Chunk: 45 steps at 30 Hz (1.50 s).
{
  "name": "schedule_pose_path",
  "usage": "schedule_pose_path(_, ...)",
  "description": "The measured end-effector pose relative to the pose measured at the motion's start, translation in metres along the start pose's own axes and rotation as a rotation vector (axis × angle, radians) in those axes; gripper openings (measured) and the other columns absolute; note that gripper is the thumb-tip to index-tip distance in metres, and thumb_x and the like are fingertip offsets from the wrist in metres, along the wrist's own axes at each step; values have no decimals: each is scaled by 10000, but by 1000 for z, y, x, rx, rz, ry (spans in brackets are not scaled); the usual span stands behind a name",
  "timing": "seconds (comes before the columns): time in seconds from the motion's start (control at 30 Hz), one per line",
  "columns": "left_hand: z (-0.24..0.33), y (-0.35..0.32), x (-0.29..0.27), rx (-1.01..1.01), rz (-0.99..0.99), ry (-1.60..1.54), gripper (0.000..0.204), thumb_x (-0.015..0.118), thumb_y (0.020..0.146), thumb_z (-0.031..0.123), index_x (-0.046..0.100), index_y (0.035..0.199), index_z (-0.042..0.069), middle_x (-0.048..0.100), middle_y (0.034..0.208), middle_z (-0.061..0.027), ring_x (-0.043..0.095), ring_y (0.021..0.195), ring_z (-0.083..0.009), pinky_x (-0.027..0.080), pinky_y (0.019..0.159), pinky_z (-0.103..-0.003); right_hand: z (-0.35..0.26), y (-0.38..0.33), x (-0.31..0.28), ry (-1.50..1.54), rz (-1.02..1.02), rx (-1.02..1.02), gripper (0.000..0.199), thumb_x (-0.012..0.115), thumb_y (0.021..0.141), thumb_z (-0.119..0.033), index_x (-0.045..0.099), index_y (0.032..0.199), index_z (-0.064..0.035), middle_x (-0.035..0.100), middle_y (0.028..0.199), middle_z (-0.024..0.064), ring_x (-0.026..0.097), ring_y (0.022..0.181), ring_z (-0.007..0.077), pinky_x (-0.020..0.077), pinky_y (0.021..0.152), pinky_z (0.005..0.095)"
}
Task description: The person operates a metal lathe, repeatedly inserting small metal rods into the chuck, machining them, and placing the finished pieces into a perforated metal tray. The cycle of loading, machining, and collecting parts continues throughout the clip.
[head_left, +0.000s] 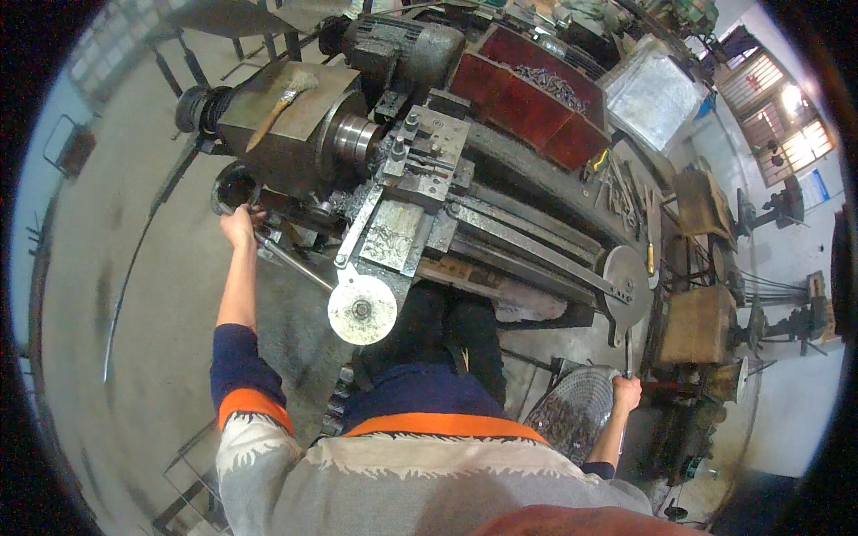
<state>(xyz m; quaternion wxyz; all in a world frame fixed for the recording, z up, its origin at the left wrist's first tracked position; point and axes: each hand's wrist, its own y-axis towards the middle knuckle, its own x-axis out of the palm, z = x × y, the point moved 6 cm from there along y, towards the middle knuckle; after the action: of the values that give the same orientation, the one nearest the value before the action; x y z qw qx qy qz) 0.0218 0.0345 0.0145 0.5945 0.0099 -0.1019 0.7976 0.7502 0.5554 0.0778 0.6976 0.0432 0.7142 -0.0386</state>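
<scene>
A metal-turning lathe stands before me. My left hand (239,226) is closed at the upper end of a slanting metal lever (297,266), just below a dark round cup (235,186); its grip is partly hidden. At the right, my right hand (627,393) wraps round an upright metal handle (628,355) below a grey round plate (627,275). Between them are a shiny cylindrical part (356,138) at the headstock, a bolted tool post (429,152) and a pale disc (362,309) at the near end of the slide. Shavings lie on the slide.
A brush (281,107) lies on the headstock cover (259,134). Behind stand a motor (402,45) and a red box (527,103) with metal pieces. Hand tools (617,192) lie right of it. A mesh basket (572,406) of scraps sits beside my right arm.
</scene>
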Motion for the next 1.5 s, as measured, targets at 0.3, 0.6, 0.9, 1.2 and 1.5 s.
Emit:
schedule_pose_path(0.3,-7,14,-12,-71,-47,170,166,544,756,63,480,817,-78,585,647,-157,592,447,-252,408,328,-286,17,9,15,-5,245,-130,327,533,649,-286,627,836,-35,618,864,213,586,833,398,462,731,460)
schedule_pose_path(0.6,8,64,-40,69,-82,504,161,528,714,68,510,796,-69,590,656,-156,579,453,-223,398,348,-285,25,145,13,-178,212,-225,349,521,656,-318,627,819,-29,623,835,207,595,811,389,472,725,455)
schedule_pose_path(0.9,17,-44,-189,56,154,184,257,478,758,20,436,989,-84,576,753,-185,595,598,-247,495,504,-329,41,103,25,-135,130,-102,420,455,657,-337,616,808,19,612,838,252,599,811,407,478,730,461)
schedule_pose_path(1.2,-1,-51,-208,113,320,58,402,423,729,-18,382,1105,-154,564,752,-211,587,596,-271,533,591,-367,22,19,9,-78,66,20,388,507,649,-293,624,855,14,604,883,260,584,871,409,458,783,449)
schedule_pose_path(1.5,7,-54,-197,109,346,83,365,429,748,-19,415,1099,-118,546,778,-205,565,615,-258,548,614,-399,0,-9,-1,-16,44,47,425,491,623,-296,599,835,56,592,872,282,571,857,429,448,773,450)
